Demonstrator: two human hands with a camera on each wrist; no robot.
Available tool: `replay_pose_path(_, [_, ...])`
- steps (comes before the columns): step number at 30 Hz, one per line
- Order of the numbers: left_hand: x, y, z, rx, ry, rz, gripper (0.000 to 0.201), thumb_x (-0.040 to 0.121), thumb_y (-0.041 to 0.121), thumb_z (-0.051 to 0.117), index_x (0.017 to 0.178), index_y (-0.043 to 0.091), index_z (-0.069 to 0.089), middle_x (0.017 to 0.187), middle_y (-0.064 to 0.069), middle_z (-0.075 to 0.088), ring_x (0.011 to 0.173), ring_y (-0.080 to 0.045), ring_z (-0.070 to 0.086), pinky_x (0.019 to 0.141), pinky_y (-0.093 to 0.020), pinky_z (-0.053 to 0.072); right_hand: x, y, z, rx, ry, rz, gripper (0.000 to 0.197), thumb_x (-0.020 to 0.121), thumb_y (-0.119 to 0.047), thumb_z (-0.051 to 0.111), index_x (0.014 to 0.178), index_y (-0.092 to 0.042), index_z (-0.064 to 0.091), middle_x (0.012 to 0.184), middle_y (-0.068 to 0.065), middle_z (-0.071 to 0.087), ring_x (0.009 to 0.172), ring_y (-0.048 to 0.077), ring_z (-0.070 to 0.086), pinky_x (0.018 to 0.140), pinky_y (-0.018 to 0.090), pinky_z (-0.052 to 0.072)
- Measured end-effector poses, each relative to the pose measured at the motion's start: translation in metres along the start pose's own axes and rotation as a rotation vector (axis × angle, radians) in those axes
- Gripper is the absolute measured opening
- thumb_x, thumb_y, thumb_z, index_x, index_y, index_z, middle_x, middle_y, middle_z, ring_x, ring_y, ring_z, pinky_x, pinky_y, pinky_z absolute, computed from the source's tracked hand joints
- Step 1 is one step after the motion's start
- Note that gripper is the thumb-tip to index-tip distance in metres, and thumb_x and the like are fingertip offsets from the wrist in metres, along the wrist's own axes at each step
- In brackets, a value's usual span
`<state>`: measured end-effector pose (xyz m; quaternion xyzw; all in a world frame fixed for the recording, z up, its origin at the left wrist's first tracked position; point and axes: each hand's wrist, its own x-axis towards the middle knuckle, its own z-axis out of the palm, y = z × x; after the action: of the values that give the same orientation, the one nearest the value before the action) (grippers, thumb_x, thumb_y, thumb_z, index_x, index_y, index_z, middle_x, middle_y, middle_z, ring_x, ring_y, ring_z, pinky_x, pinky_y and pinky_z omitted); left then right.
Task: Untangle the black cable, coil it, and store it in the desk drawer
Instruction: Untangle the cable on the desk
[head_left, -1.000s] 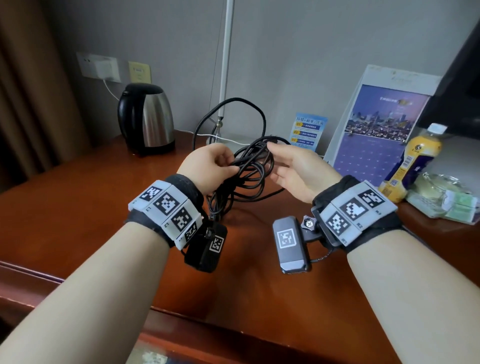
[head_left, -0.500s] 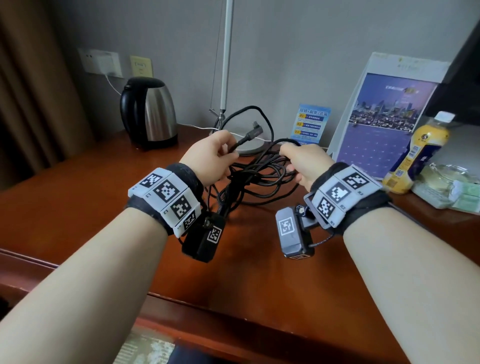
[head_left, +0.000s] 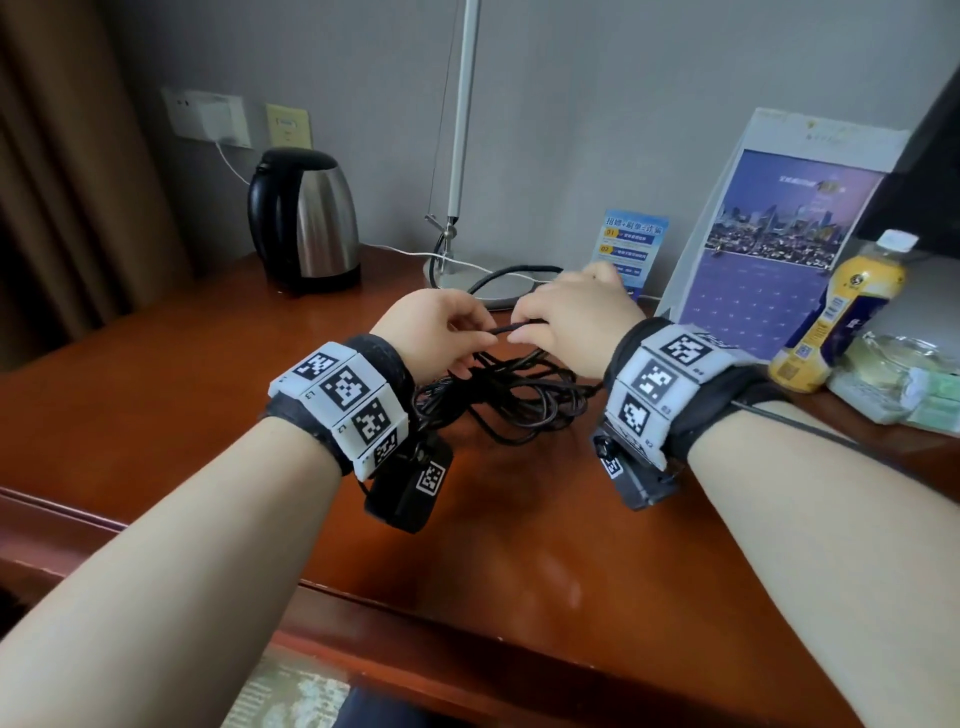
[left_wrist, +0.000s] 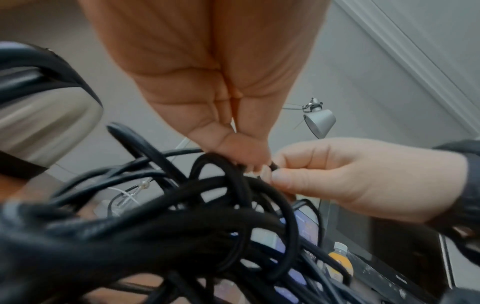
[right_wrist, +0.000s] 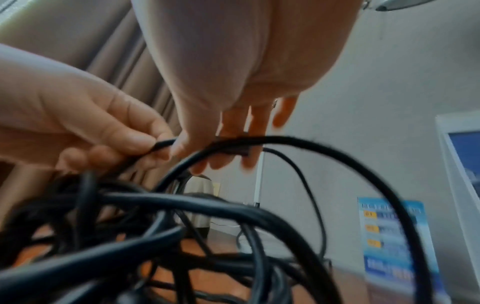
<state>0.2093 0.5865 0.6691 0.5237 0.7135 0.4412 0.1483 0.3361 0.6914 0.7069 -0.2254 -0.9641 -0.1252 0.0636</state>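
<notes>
Lowered since half a second ago, tangled black cable (head_left: 498, 395) now heaped mid-frame on reddish wooden desk (head_left: 156, 395); left hand (head_left: 431, 332) and right hand (head_left: 576, 322) pinching one strand; light, limp, likely snag-prone; best gripped near free end, seemingly hidden

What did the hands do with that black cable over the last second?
The left hand and right hand came close together and lower, and now pinch one short stretch of the black cable between them. The high loop and the raised plug end are no longer up. The tangle now hangs lower, near the desk. The kettle, bottle and calendar stayed put.
</notes>
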Motion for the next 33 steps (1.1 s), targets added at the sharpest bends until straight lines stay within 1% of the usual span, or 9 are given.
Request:
replay_pose_path(5, [-0.01, -0.02, -0.021, 0.101, 0.173, -0.062, 0.009, 0.087, 0.027, 0.062, 0.089, 0.019, 0.061, 0.083, 0.007, 0.06, 0.072, -0.001, 0.057, 0.067, -0.015, 0.044, -0.001, 0.003, 0.008, 0.381, -0.059, 0.097, 0.026, 0.096, -0.029, 0.046, 0.103, -0.016, 0.068, 0.108, 0.0, 0.066, 0.1, 0.016, 0.054, 0.069, 0.021, 0.027])
replay_pose_path(8, [-0.016, -0.034, -0.026, 0.2, -0.026, -0.226, 0.038, 0.077, 0.046, 0.068, 0.105, 0.022, 0.058, 0.102, 0.005, 0.061, 0.096, -0.011, 0.057, 0.084, -0.023, 0.043, 0.001, 0.005, 0.015, 0.511, 0.006, 0.137, 0.025, 0.096, -0.025, 0.046, 0.097, -0.016, 0.07, 0.099, -0.003, 0.066, 0.089, 0.014, 0.053, 0.07, 0.021, 0.031])
replay_pose_path(10, [-0.019, -0.033, -0.021, 0.3, -0.195, -0.237, 0.051, 0.075, 0.044, 0.071, 0.119, 0.024, 0.053, 0.11, 0.005, 0.055, 0.101, -0.012, 0.053, 0.089, -0.023, 0.04, 0.003, 0.004, 0.019, 0.72, 0.045, 0.195, 0.021, 0.094, -0.022, 0.049, 0.088, -0.018, 0.068, 0.078, -0.003, 0.06, 0.077, 0.016, 0.055, 0.073, 0.028, 0.048])
replay_pose_path(15, [-0.007, -0.029, -0.009, 0.443, -0.162, -0.108, 0.053, 0.079, 0.034, 0.07, 0.126, 0.019, 0.05, 0.115, 0.004, 0.058, 0.106, -0.017, 0.054, 0.082, -0.019, 0.035, 0.0, 0.001, 0.021, 0.881, 0.183, 0.237, 0.021, 0.095, -0.021, 0.047, 0.083, -0.02, 0.064, 0.066, -0.01, 0.052, 0.066, 0.003, 0.052, 0.067, 0.019, 0.048])
replay_pose_path(18, [-0.003, -0.03, -0.008, 0.414, -0.101, -0.054, 0.045, 0.08, 0.033, 0.07, 0.12, 0.018, 0.055, 0.105, 0.003, 0.062, 0.101, -0.018, 0.057, 0.08, -0.021, 0.038, -0.001, 0.005, 0.015, 0.815, 0.222, 0.197, 0.021, 0.096, -0.02, 0.047, 0.093, -0.019, 0.068, 0.081, -0.01, 0.061, 0.073, 0.003, 0.055, 0.068, 0.014, 0.041])
replay_pose_path(21, [-0.005, -0.03, -0.011, 0.358, 0.007, 0.015, 0.035, 0.078, 0.024, 0.073, 0.109, 0.015, 0.058, 0.09, 0.005, 0.056, 0.089, -0.016, 0.055, 0.074, -0.02, 0.035, -0.001, 0.011, 0.009, 0.577, 0.183, 0.123, 0.027, 0.096, -0.021, 0.048, 0.116, -0.018, 0.066, 0.112, 0.003, 0.062, 0.107, 0.014, 0.055, 0.089, 0.019, 0.035])
replay_pose_path(25, [-0.006, -0.029, -0.02, 0.305, 0.127, 0.039, 0.027, 0.074, 0.019, 0.076, 0.088, 0.022, 0.054, 0.08, 0.009, 0.054, 0.077, -0.013, 0.05, 0.068, -0.018, 0.033, 0.001, 0.01, 0.0, 0.381, 0.078, 0.044, 0.027, 0.096, -0.023, 0.048, 0.116, -0.027, 0.066, 0.092, 0.001, 0.05, 0.103, 0.022, 0.052, 0.089, 0.028, 0.039])
replay_pose_path(30, [-0.006, -0.016, -0.03, 0.273, 0.062, 0.016, 0.031, 0.071, 0.018, 0.078, 0.089, 0.021, 0.053, 0.086, 0.005, 0.058, 0.077, -0.012, 0.054, 0.071, -0.019, 0.04, 0.006, -0.003, -0.006, 0.388, 0.053, -0.016, 0.026, 0.095, -0.023, 0.048, 0.114, -0.028, 0.067, 0.095, 0.0, 0.05, 0.102, 0.021, 0.052, 0.093, 0.033, 0.041])
replay_pose_path(33, [-0.004, -0.013, -0.039, 0.189, 0.032, -0.077, 0.032, 0.07, 0.019, 0.079, 0.092, 0.019, 0.055, 0.083, 0.009, 0.06, 0.07, -0.005, 0.056, 0.059, -0.013, 0.043, 0.006, -0.007, -0.004, 0.445, 0.005, 0.003, 0.023, 0.096, -0.024, 0.044, 0.11, -0.027, 0.062, 0.101, -0.007, 0.053, 0.106, 0.016, 0.052, 0.094, 0.031, 0.04])
